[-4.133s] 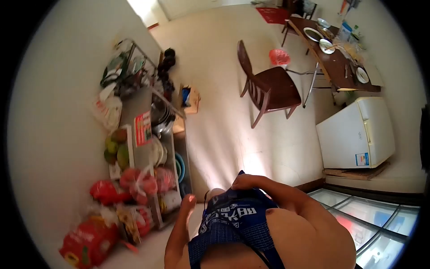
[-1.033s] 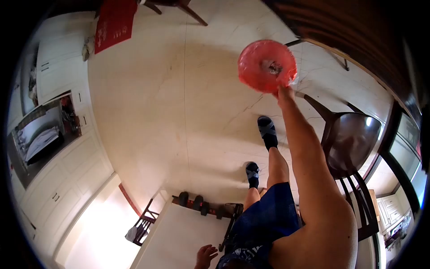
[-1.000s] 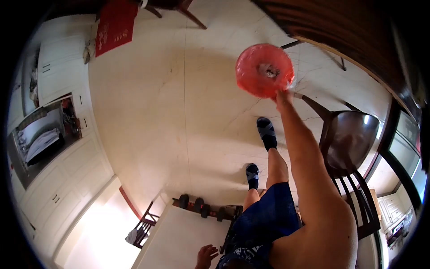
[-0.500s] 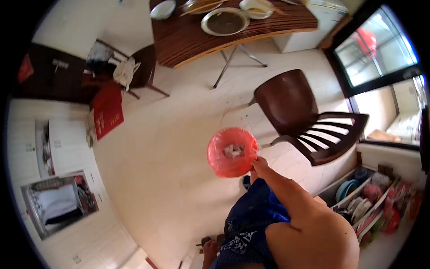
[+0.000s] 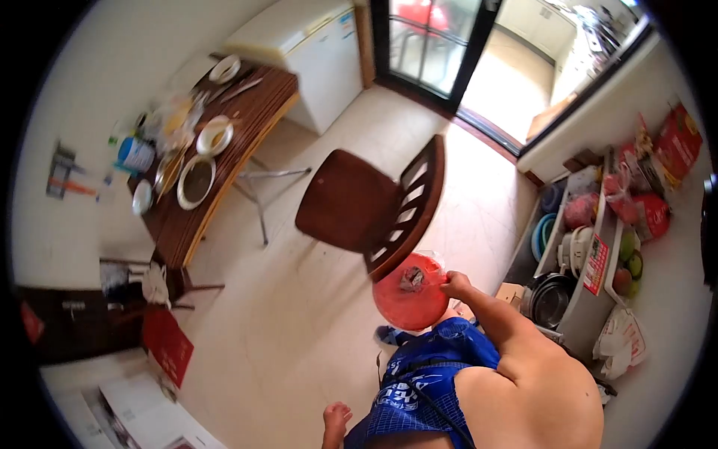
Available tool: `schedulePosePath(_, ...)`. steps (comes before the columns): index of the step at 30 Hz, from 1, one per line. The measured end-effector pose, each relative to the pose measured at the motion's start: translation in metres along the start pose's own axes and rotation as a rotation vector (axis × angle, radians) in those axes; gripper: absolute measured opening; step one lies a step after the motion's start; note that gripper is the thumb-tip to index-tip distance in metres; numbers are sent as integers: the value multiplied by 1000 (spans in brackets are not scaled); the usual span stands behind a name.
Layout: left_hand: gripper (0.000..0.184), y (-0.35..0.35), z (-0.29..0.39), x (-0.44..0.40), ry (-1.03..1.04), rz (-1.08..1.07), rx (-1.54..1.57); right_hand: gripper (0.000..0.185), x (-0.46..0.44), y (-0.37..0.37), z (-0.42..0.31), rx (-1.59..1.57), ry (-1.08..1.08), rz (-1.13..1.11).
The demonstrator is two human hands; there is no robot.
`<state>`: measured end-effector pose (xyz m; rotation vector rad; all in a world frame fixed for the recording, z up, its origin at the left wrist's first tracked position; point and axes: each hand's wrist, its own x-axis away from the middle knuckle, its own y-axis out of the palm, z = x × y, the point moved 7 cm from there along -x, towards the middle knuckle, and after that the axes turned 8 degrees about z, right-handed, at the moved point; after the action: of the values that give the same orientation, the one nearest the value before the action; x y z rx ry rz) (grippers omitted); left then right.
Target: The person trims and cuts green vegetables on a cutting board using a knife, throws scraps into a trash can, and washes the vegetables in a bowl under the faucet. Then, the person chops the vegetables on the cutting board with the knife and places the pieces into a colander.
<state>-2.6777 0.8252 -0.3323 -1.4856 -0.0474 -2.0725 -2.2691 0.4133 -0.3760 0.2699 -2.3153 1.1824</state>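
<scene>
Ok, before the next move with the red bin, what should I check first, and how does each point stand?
1. Right hand gripping the rim of the red bin: ok.
2. Left hand free: ok, nothing visible in it.
3. Scraps inside the bin: ok, none seen spilling over the rim.
4. Bin apart from the chair: cannot tell; the chair's back overlaps the bin's edge in this view.
5. Doorway beside the glass door open: ok, floor shows through it.
6. Underside of the bin sound: cannot tell, it is hidden.
</scene>
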Motion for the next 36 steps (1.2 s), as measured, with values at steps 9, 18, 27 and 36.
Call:
schedulePosePath(9, 15, 71, 172, -44, 112, 45, 146, 19, -64, -133, 142, -465, 339, 157)
schedulePosePath(18, 14, 163, 341, -54, 445, 208, 119, 31, -128, -255, 209, -1097, 500, 329)
schedulePosePath(27, 13, 362, 562, -100, 511, 243, -65, 29, -158, -376, 214, -1289, 585, 617)
schedulePosePath(36, 25, 699, 718, -49, 731, -221, -484, 23, -230, -481, 227, -1527, 555, 737)
